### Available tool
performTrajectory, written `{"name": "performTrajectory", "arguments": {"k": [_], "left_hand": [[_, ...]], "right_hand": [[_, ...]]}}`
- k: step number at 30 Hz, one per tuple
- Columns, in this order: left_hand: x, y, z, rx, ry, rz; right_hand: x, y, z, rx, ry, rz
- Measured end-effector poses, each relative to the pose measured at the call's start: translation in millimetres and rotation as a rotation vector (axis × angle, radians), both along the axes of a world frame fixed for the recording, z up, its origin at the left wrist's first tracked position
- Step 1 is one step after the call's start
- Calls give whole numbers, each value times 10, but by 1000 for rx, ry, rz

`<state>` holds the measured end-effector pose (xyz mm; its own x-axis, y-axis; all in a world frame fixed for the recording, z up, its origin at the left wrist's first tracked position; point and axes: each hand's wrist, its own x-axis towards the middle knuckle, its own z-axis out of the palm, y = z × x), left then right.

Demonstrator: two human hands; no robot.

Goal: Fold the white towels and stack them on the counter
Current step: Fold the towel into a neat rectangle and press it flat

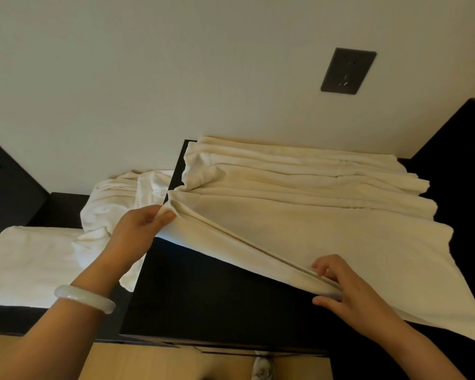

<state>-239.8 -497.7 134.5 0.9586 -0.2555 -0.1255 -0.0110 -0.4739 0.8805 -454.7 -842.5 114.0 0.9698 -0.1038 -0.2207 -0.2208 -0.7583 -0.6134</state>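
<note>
A large white towel (327, 215) lies rumpled in long folds across the black counter (203, 292), reaching the wall. My left hand (140, 226) pinches the towel's doubled edge at its left end, lifted a little off the counter. My right hand (346, 289) pinches the same edge near the front right, thumb under and fingers over. A second white towel (115, 198) sits crumpled on the lower surface at the left. In front of it lies a flat white towel (30, 264).
A dark wall socket (347, 71) is set in the cream wall above the counter. A dark panel (450, 165) borders the counter on the right. A lower black shelf (61, 209) holds the left towels. Wooden floor (154, 363) shows below.
</note>
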Motion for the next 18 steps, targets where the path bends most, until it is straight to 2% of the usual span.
{"name": "performTrajectory", "arguments": {"k": [3, 6, 11, 18], "left_hand": [[45, -14, 4, -24, 12, -8], [58, -23, 13, -57, 15, -7], [56, -62, 58, -113, 14, 19], [209, -51, -13, -107, 20, 15]], "right_hand": [[24, -51, -37, -43, -77, 31], [90, -100, -53, -28, -60, -12], [172, -168, -33, 68, -1, -118], [294, -290, 239, 170, -62, -169]]}}
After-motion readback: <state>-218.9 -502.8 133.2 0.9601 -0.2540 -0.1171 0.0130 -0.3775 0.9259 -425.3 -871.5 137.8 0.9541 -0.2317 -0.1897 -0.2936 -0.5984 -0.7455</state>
